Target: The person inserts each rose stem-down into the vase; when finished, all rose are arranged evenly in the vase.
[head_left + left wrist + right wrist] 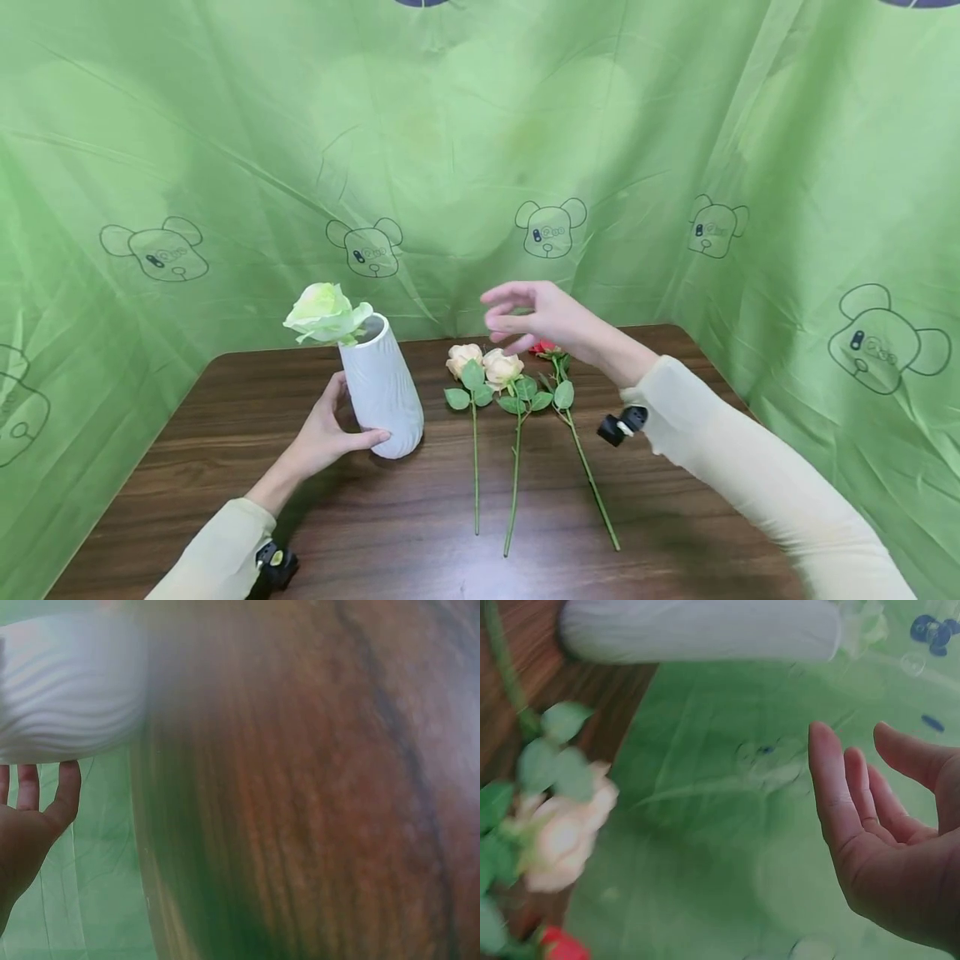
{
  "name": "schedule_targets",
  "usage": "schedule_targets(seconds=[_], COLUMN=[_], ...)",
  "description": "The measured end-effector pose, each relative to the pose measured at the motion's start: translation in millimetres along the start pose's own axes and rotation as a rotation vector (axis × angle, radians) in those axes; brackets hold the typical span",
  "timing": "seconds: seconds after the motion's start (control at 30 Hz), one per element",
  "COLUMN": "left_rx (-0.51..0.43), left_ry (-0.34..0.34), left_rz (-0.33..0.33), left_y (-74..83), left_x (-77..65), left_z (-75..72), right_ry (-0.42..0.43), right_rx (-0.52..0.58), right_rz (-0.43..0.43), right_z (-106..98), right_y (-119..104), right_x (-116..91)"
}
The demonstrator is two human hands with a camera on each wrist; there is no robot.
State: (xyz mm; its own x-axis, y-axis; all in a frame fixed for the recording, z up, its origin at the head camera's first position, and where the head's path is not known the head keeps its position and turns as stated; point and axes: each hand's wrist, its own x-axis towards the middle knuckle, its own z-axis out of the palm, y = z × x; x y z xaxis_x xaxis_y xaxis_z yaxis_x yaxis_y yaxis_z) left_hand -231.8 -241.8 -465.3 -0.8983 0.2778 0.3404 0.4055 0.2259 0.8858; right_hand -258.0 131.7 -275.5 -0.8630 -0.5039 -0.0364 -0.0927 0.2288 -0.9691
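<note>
My left hand (324,439) grips the lower part of a white ribbed vase (386,396), thumb on the near side. A pale green-white rose (321,313) stands in the vase, its head leaning over the left rim. The left wrist view shows fingertips against the vase's wavy wall (75,697). My right hand (553,321) hangs in the air with loosely bent fingers and nothing between them. Below it on the table lie two cream roses (502,369) and a red rose (543,347), which the hand partly hides. In the right wrist view the cream blooms (562,840) are blurred.
The dark wooden table (420,533) has rounded far corners. Green stems (515,483) of the lying roses point toward me. Green curtains (465,167) with printed bear faces stand behind the table and at both sides.
</note>
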Motion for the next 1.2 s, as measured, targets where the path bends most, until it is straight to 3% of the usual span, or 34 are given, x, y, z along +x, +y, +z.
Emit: schedule_targets(seconds=[0.47,0.73,0.93,1.2], left_rx=[0.019,0.008,0.013,0.034], left_ry=[0.005,0.015,0.012,0.016], left_rz=[0.009,0.014,0.007,-0.012], left_y=[4.0,4.6,4.6,1.4], left_x=[1.4,5.0,4.4,0.8], left_z=[2.4,4.0,5.4,-0.2], right_ry=[0.131,0.203,0.201,0.201], right_rx=[0.094,0.132,0.111,0.009], right_rz=[0.096,0.180,0.286,0.353], right_z=[-58.4,-71.4,-68.8,-56.4], right_y=[123.7,193.3,216.9,222.8], right_x=[-58.8,-82.0,-81.0,-66.0])
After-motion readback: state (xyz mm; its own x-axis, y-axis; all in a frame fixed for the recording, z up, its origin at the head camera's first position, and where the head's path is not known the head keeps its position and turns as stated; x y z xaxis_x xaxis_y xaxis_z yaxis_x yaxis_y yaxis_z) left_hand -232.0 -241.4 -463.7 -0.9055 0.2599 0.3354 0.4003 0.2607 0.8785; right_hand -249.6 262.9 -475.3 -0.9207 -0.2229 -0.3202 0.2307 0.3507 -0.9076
